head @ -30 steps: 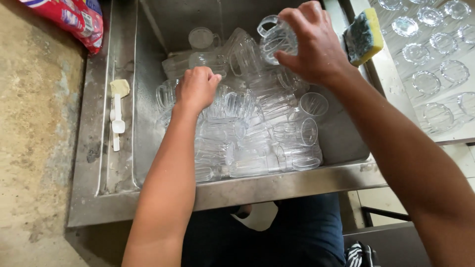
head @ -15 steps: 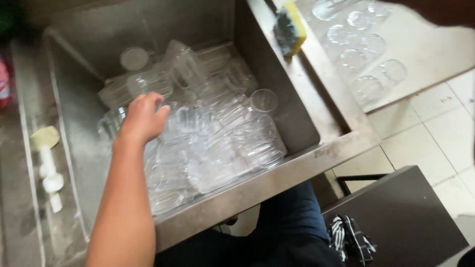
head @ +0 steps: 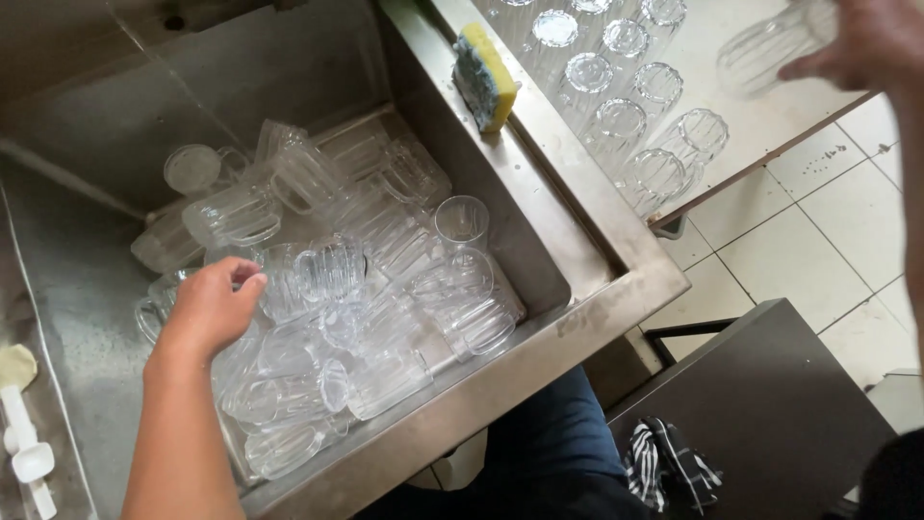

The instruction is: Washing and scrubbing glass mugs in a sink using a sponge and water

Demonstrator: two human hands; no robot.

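Stainless steel sink (head: 568, 289): deep rectangular basin, filled with a loose pile of clear ribbed glass mugs (head: 385, 279) lying on their sides and at angles.
Left hand (head: 207, 313): inside the basin, palm down, fingers curled onto a mug at the left of the pile; whether it grips or only touches cannot be told.
Right hand (head: 866, 43): raised at upper right over the white bench (head: 760, 125), fingers closed around one clear glass mug (head: 770, 43), blurred.
Drained glasses (head: 626, 106): upturned in rows on the bench, just below the held mug.
Sponge (head: 486, 77): yellow with a green-blue face, resting on the sink rim between basin and bench.
Floor (head: 770, 260): white tiles, right of the sink.
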